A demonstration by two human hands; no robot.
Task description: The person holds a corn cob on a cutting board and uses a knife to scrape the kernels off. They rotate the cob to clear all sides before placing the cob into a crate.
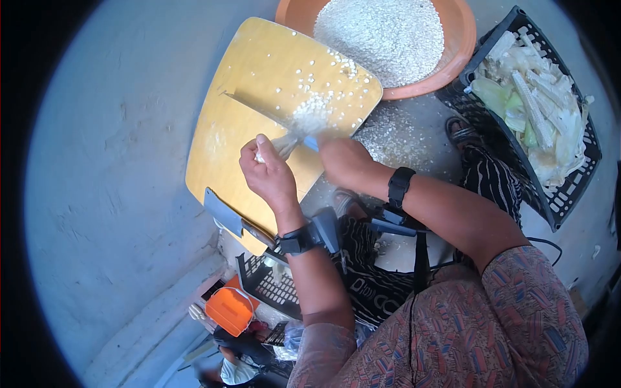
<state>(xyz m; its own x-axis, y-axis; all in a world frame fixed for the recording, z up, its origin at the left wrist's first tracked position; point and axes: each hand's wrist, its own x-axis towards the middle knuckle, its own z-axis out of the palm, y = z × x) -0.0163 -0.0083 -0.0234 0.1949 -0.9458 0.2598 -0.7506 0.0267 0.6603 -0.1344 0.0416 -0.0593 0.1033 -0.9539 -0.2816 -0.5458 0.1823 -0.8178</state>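
My left hand (pixel 267 173) is closed around a pale corn cob (pixel 284 143), which is partly hidden by the fingers and blurred. My right hand (pixel 346 160) grips the blue handle of a knife (pixel 255 110). Its long blade extends over a yellow board (pixel 226 149), close to the cob. Loose white corn kernels (pixel 314 113) lie heaped and scattered on the board beside the blade. A cleaver (pixel 226 210) with a wooden handle rests on the board's near-left edge.
An orange-brown basin (pixel 462 39) full of white kernels stands behind the board. At right, a black crate (pixel 559 210) holds stripped cobs and husks. Kernels litter the floor. Another crate (pixel 259 284) and an orange bucket (pixel 229 310) are lower left, near another person (pixel 242 362).
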